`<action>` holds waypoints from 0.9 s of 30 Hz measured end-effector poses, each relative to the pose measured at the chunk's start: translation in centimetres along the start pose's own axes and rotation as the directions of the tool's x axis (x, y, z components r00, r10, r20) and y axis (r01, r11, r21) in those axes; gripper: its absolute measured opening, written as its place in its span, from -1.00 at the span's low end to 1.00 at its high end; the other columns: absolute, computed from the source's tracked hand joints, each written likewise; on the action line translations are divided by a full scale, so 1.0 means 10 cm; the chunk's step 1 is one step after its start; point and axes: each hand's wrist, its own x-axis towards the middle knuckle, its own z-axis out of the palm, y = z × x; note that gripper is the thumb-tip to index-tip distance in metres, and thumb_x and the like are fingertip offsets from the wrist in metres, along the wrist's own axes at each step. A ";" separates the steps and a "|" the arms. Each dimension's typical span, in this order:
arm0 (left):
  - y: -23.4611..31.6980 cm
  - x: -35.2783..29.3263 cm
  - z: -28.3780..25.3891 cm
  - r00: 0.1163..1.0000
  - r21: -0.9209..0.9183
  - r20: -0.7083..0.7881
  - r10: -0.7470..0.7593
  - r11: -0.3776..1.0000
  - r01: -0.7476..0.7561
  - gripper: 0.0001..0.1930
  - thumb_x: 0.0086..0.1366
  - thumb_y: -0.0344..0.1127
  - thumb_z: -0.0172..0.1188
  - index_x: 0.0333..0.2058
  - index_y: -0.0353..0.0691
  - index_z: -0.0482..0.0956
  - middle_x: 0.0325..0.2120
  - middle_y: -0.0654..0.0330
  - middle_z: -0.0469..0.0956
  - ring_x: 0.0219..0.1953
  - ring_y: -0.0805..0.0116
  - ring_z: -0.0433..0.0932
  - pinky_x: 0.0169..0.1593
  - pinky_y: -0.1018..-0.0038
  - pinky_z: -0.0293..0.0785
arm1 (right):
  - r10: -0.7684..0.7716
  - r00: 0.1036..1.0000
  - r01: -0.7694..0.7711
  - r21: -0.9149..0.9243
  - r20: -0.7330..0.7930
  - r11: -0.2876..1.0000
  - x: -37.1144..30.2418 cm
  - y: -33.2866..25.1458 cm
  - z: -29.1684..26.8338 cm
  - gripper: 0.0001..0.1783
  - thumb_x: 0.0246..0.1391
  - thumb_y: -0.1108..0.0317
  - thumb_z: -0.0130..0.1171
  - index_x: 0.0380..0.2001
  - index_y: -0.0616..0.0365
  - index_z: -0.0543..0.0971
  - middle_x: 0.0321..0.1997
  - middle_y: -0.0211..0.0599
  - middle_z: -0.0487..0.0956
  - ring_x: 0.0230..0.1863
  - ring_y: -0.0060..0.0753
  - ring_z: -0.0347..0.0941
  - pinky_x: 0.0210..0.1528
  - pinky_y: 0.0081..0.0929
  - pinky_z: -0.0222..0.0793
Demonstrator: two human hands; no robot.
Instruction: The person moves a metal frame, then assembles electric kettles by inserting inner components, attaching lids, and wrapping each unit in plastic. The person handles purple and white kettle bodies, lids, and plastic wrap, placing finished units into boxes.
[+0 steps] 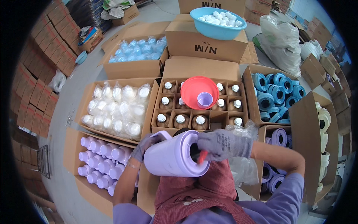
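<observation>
A lilac plastic jug shell lies tilted on its side above my lap, its round open end facing right. My left hand, in a grey glove, is closed around its handle at the upper left. At the open end, my right hand, also gloved, is closed on a red-handled tool; the tool's kind is hidden and its tip blurred. Just beyond, a red basin holding a lilac cup rests on a divided carton of brown bottles with white caps.
Around me stand cartons of lilac jugs, bagged white parts, bagged blue parts, blue rings, lilac rings and cream rings. A blue tub of white caps sits at the back. Stacked cartons line the left.
</observation>
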 end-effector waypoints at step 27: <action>-0.18 -0.57 0.30 0.910 0.235 -0.301 0.287 0.947 -0.221 -0.74 0.35 -0.37 -0.06 -0.14 -0.40 0.52 -0.20 0.05 0.61 -0.15 0.24 0.61 -0.13 0.34 0.56 | 0.932 0.300 -0.952 0.002 -0.203 0.306 -0.11 3.49 1.06 -0.48 0.00 0.24 0.21 0.03 0.20 0.42 0.10 0.09 0.47 0.13 0.11 0.43 0.11 -0.09 0.41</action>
